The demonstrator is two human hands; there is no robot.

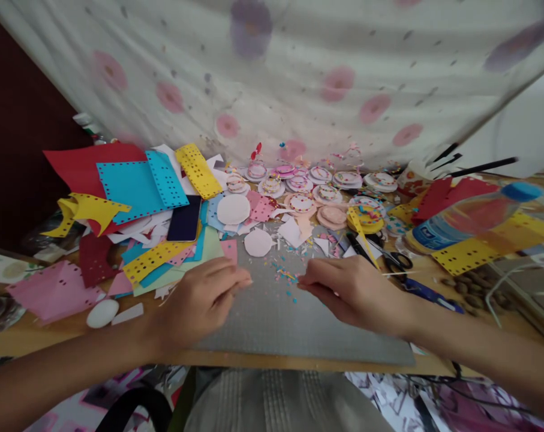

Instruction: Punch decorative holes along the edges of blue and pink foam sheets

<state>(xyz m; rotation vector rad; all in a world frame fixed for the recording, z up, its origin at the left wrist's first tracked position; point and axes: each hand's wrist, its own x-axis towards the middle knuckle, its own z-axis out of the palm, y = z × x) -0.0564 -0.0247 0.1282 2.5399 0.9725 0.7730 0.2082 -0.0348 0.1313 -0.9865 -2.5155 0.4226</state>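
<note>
My left hand (204,300) is over the left part of the grey cutting mat (307,330), thumb and fingers pinched together. Whatever lies between its fingertips is too small to make out. Opposite it, my right hand (352,291) is also pinched, its fingertips beside a scatter of tiny paper confetti (284,273) in pink, blue and yellow. Whether it grips any of these bits I cannot tell. Just behind the hands lie a white paper disc (258,242) and a larger one (233,209).
Several decorated paper hats (301,203) fill the back. Coloured punched sheets (128,186) and a phone (184,218) are at left. Scissors (395,258), a blue-handled tool (433,295), a tilted-looking plastic bottle (465,221) and a cup (413,179) stand or lie at right.
</note>
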